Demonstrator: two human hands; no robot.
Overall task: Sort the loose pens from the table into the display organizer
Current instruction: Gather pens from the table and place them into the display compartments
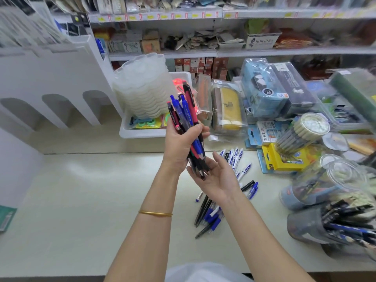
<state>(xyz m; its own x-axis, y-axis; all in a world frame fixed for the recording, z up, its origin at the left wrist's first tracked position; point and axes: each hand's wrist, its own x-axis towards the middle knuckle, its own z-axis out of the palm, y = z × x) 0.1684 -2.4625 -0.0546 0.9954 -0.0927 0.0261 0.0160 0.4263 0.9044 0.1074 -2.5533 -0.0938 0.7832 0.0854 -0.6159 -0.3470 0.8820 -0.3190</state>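
Note:
My left hand (180, 142) grips a bundle of pens (186, 117), blue, red and dark, held upright above the table. My right hand (215, 178) lies palm up under the bundle, its straight fingers touching the pen tips. Loose white-and-blue pens (236, 159) lie on the table just right of my hands, and several black and blue pens (207, 216) lie nearer me, partly hidden by my right forearm. The white display organizer (61, 82) with arched slots stands at the left.
A white tray (142, 133) with a stack of translucent plastic trays stands behind my hands. Packaged stationery, a yellow box (270, 161) and tubs of pens (329, 222) crowd the right side. Shelves of goods run along the back. The table's (81, 200) front edge is near me.

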